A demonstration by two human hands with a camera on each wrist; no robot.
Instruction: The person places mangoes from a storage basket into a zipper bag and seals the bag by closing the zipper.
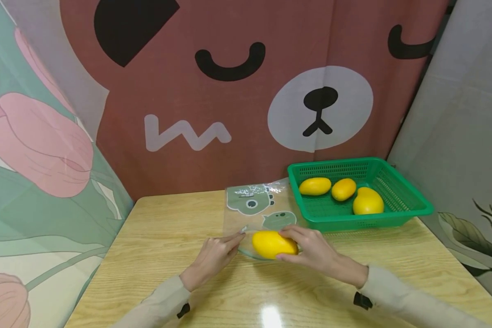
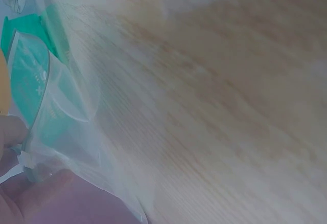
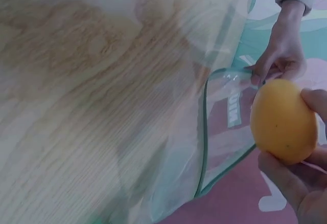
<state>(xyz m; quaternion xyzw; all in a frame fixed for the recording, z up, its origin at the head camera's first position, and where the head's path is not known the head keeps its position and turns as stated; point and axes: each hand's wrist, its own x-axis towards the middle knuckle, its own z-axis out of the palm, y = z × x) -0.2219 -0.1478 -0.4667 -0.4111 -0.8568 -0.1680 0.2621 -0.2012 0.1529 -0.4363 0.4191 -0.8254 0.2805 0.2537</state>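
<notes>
My right hand (image 1: pixel 313 253) grips a yellow mango (image 1: pixel 272 244), thumb below and fingers above, as the right wrist view also shows. My left hand (image 1: pixel 217 255) pinches the edge of a clear zip bag (image 1: pixel 246 218) near its slider (image 2: pixel 24 158). Green cartoon animal shapes are printed on the bag. Its mouth, edged with a green zip strip (image 3: pixel 205 132), gapes toward me, and the mango overlaps this opening in the head view. In the left wrist view only part of the left hand's fingers shows at the lower left.
A green plastic basket (image 1: pixel 365 223) stands at the back right of the wooden table (image 1: pixel 168 228), with three more yellow mangoes (image 1: pixel 368 201) inside. Just left of it lies the far part of the bag. Behind the table hangs a brown bear-print curtain (image 1: pixel 229 105).
</notes>
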